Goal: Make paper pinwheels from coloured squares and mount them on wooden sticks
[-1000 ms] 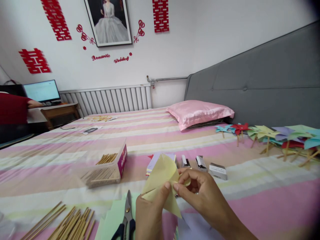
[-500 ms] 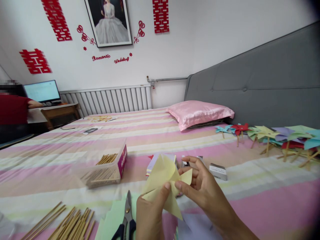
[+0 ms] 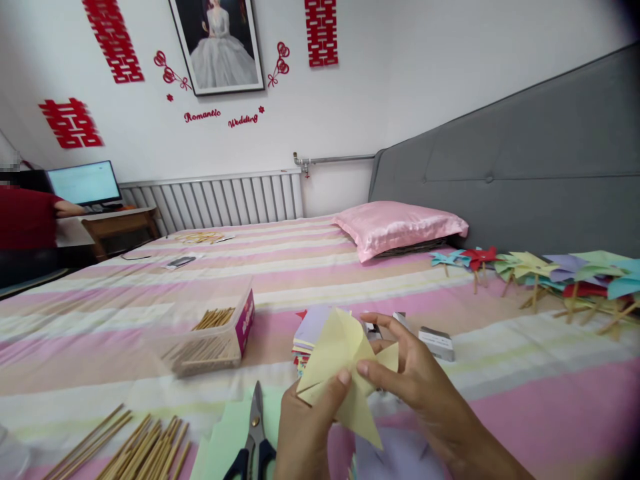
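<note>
Between my two hands is a pale yellow paper pinwheel, its corners partly folded in toward the middle. My left hand grips its lower left side, thumb pressed on the front. My right hand pinches the right-hand flap with thumb and fingers near the centre. Dark-handled scissors lie on light green paper sheets, just left of my left hand. Under my hands rests a lilac paper. Behind the pinwheel stands a stack of coloured paper, partly covered by it.
A clear plastic box holds short wooden sticks. Loose sticks lie at the front left. Small grey-and-white box sits beyond my right hand. Finished pinwheels line the right, near a pink pillow. A person in red sits at a desk.
Both hands and the yellow pinwheel have shifted slightly to the right and a little down. More of the coloured paper stack shows behind them.
</note>
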A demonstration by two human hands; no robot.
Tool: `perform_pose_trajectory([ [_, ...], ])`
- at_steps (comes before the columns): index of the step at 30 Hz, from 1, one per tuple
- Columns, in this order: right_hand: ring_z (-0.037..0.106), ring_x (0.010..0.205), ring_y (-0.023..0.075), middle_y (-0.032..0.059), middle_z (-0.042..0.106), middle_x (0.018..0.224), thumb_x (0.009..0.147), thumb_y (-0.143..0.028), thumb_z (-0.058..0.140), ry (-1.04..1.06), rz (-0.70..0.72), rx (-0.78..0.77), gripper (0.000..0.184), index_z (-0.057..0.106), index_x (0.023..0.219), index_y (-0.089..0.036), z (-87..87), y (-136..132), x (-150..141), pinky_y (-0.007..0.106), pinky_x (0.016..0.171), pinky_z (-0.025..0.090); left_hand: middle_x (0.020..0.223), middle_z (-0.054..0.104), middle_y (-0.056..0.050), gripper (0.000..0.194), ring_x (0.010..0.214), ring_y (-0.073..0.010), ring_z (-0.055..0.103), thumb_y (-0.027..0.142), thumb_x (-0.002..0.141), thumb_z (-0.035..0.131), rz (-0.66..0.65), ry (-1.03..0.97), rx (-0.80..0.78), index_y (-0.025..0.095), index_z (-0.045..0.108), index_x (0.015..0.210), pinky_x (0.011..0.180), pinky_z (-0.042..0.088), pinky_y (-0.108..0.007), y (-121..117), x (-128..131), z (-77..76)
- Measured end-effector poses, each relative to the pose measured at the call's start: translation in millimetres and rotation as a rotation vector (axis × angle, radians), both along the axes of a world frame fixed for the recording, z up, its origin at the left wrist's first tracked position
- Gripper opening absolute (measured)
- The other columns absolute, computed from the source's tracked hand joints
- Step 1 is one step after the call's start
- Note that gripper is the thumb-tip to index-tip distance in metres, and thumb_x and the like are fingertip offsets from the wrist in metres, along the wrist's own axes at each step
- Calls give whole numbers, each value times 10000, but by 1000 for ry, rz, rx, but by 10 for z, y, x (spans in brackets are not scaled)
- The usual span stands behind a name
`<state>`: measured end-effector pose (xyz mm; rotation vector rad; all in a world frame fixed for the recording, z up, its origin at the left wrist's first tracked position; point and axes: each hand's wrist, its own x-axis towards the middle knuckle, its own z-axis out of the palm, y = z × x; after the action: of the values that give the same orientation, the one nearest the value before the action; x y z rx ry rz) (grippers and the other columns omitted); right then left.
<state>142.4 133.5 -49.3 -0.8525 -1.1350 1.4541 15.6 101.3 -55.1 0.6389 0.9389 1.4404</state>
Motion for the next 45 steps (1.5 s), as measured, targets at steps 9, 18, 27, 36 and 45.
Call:
perform_pose_trajectory([
  [9,622,639,183,-36,586,706,543,-306,762,-74,223,-72,688,461,1155,-215,-43,104,202,275,563,460,609,705,-102,365,543,-205,618,391,583,747,-155,211,-40,92,745,792,552,444,-275,-18,-172,103],
  [18,561,576,125,-55,550,694,570,-199,722,-164,293,-41,626,469,1141,-230,-17,31,208,202,502,409,593,690,-105,401,509,-182,583,434,565,745,-274,381,-35,82,745,757,531,434,-273,3,-164,-55],
  [27,519,510,103,-65,545,677,573,-162,690,-301,253,23,604,490,1134,-260,-11,19,190,192,462,373,654,717,-130,376,569,-227,632,355,561,751,-299,390,-38,79,749,816,543,463,-286,5,-145,-50],
  [36,616,653,149,-39,595,760,634,-163,706,-220,282,67,664,395,1214,-251,4,34,199,219,550,450,633,713,-124,390,557,-224,624,354,552,760,-246,342,-54,74,744,824,554,469,-304,28,-162,-103],
  [45,634,740,184,-4,630,786,641,-261,755,-103,282,46,719,348,1232,-217,-16,62,190,349,727,476,655,719,-130,427,585,-232,637,356,553,772,-73,224,-60,58,728,855,547,457,-282,31,-181,-54],
])
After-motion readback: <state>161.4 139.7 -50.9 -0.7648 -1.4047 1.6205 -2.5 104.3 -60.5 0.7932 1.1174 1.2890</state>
